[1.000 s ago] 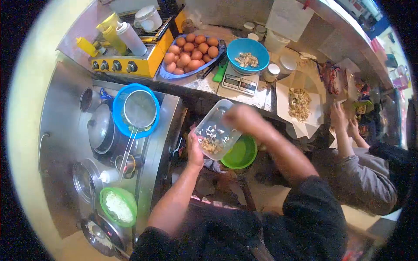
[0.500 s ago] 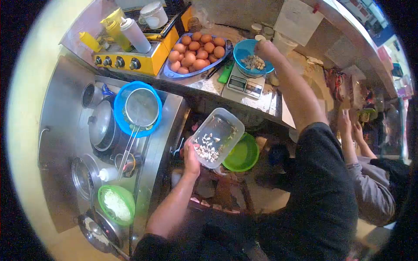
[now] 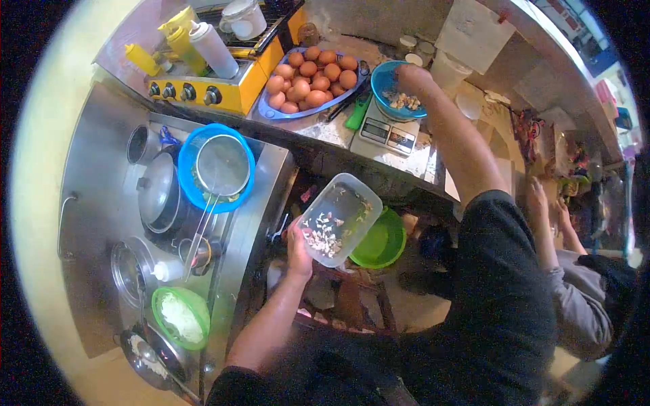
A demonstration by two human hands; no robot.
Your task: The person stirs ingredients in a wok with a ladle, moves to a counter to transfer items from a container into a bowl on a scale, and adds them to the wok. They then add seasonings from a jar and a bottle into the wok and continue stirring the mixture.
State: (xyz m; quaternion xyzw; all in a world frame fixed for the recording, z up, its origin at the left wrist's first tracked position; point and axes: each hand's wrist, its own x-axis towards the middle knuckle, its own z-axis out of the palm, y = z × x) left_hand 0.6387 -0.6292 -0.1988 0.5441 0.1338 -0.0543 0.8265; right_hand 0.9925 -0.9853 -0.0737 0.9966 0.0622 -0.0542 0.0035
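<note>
My left hand (image 3: 298, 252) grips the left edge of a clear plastic container (image 3: 357, 196), which is tilted and has small pale chopped pieces (image 3: 323, 235) in its lower part. Up on the counter, my right hand (image 3: 413, 80) reaches into a blue bowl (image 3: 380, 82); its fingertips are hidden inside, so their hold cannot be made out. Similar chopped pieces (image 3: 405, 101) lie in that bowl. The bowl rests on a white digital scale (image 3: 386, 135). A green-handled tool (image 3: 358, 111) lies just left of the scale.
Eggs fill a blue tray (image 3: 269, 112) beside a yellow stove (image 3: 235, 95) with squeeze bottles. A strainer (image 3: 223, 166) sits over a blue basin (image 3: 186, 169) at the left. Below the container is a green basin (image 3: 382, 243). Another person's hands (image 3: 539, 203) show at the right.
My right hand has dipped lower and further left into the blue bowl. The view has shifted slightly, and the container is still in my left hand.
</note>
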